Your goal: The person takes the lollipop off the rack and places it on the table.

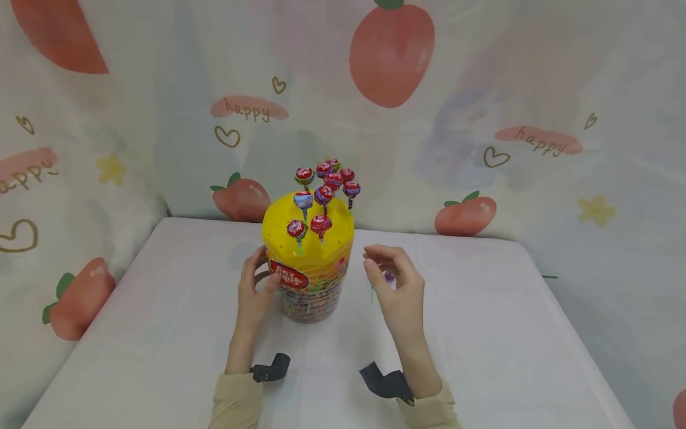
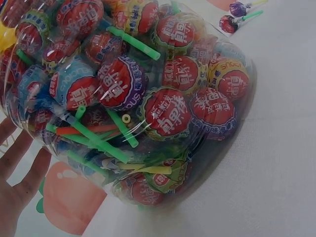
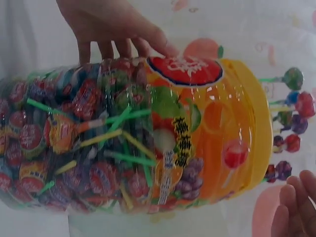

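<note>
A clear plastic jar [image 3: 98,143] full of wrapped lollipops, with a yellow lid [image 1: 281,229], stands upright on the table. Several lollipops [image 1: 324,195] stick up from its lid by their sticks. My left hand [image 1: 256,292] grips the jar's left side, thumb on the front near the red label [image 1: 289,275] and fingers round the side. To the right of the jar, my right hand [image 1: 399,286] is raised with loosely bent fingers and nothing between them. Behind it, partly hidden, a purple lollipop [image 1: 389,277] shows; the left wrist view has two loose lollipops [image 2: 237,19] lying on the table.
A white cloth covers the table [image 1: 498,333]. Fabric printed with fruit, hearts and words hangs behind [image 1: 321,71] and along the sides. Dark camera mounts sit at both wrists, the left mount [image 1: 271,368] and the right mount [image 1: 384,381].
</note>
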The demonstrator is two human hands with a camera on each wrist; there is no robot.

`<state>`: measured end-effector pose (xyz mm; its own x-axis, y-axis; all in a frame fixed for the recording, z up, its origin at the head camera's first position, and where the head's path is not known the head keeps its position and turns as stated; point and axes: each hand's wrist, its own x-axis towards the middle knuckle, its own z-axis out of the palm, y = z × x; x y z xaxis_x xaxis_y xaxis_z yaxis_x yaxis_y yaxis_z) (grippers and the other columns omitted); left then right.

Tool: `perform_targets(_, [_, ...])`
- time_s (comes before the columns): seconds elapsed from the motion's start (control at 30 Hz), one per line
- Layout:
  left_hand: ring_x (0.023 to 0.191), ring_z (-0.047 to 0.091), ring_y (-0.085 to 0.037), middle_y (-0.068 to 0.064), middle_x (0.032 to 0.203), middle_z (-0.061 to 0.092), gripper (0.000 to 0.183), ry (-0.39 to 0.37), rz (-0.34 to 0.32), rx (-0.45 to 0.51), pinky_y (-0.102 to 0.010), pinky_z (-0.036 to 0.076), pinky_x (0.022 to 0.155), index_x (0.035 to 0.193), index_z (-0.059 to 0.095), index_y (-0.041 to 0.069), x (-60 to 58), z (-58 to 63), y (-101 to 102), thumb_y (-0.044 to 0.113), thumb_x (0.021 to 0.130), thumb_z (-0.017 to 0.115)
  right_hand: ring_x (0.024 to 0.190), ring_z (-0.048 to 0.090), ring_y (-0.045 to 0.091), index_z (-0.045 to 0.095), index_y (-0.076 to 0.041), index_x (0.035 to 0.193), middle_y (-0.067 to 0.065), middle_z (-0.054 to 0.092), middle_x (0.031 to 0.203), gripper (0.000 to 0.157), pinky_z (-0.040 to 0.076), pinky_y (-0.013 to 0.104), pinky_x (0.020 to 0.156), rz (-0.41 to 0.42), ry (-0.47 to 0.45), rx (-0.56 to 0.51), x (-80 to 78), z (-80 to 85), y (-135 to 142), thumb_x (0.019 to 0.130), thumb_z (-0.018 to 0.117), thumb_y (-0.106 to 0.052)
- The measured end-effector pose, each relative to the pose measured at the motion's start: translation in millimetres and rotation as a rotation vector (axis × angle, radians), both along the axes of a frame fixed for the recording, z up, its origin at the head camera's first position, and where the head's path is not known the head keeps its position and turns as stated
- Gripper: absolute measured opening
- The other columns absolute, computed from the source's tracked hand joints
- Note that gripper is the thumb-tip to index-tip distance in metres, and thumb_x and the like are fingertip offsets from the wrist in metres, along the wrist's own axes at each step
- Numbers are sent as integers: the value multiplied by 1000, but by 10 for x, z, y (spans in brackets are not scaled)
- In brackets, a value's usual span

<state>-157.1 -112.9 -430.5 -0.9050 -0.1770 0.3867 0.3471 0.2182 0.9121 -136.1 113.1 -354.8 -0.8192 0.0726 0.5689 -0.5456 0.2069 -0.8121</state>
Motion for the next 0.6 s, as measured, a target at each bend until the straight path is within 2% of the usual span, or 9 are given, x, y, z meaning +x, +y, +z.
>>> perform_targets(0.17, [117, 38, 12, -25, 139, 44, 61, 5, -1, 1, -58, 42, 102, 143, 37, -3, 0, -9, 14, -3, 86, 57, 94, 57, 11, 64, -5, 113, 11, 66, 103, 25, 42, 20, 77, 47, 28, 49, 35, 95, -170, 88, 63, -3])
perform_targets(0.27, [117, 38, 9, -26, 139, 43, 60, 11, -9, 5, -58, 41, 102, 143, 37, -3, 0, -8, 16, -4, 86, 56, 97, 59, 15, 62, -4, 116, 11, 66, 107, 29, 47, 21, 85, 45, 41, 69, 34, 171, -245, 87, 65, -4])
perform_targets(0.4, [117, 38, 7, -26, 139, 43, 60, 15, -9, 10, -60, 41, 102, 143, 37, -4, 3, -2, 14, -3, 86, 56, 103, 60, 21, 58, -2, 121, 12, 64, 112, 34, 50, 23, 94, 73, 52, 63, -20, 265, -316, 87, 65, -3])
perform_targets(0.6, [116, 37, 11, -24, 140, 43, 60, -4, -2, 14, -60, 40, 103, 143, 37, -2, 8, 1, 9, -2, 86, 56, 102, 61, 24, 55, -1, 124, 15, 63, 113, 39, 52, 25, 94, 132, 49, 61, -122, 342, -406, 87, 65, -2])
